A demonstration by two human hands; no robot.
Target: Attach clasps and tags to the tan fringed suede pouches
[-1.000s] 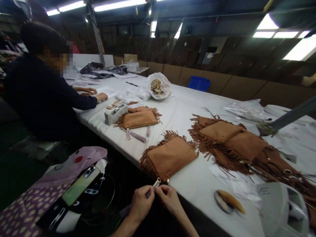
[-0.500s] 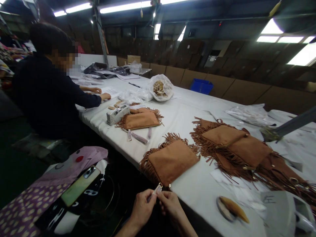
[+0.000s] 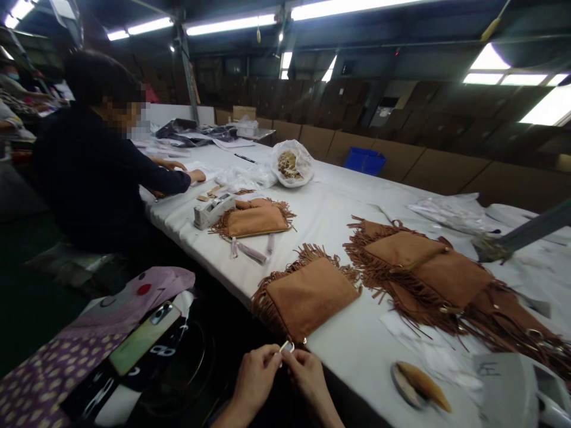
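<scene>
A tan suede bag with a fringe (image 3: 312, 297) lies flat at the table's near edge, its corner pointing toward me. Just off that corner is a small gold metal clasp (image 3: 286, 346), with something whitish on it that I cannot make out. My left hand (image 3: 255, 377) pinches the clasp from the left between thumb and fingers. From the other side, my right hand (image 3: 308, 375) has its fingertips closed on the same clasp. Whether the clasp is fastened to the bag is hidden by my fingers.
More fringed bags (image 3: 437, 267) are piled at right, and another (image 3: 259, 221) lies behind a tape dispenser (image 3: 214, 211). A larger dispenser (image 3: 506, 386) stands near right. A phone (image 3: 145, 339) rests on cloth at left. A co-worker (image 3: 102, 137) sits at the far left.
The whitish strip between my fingers has given way to a clearer view of the gold clasp. My hands stay close together; the co-worker's hands have shifted slightly.
</scene>
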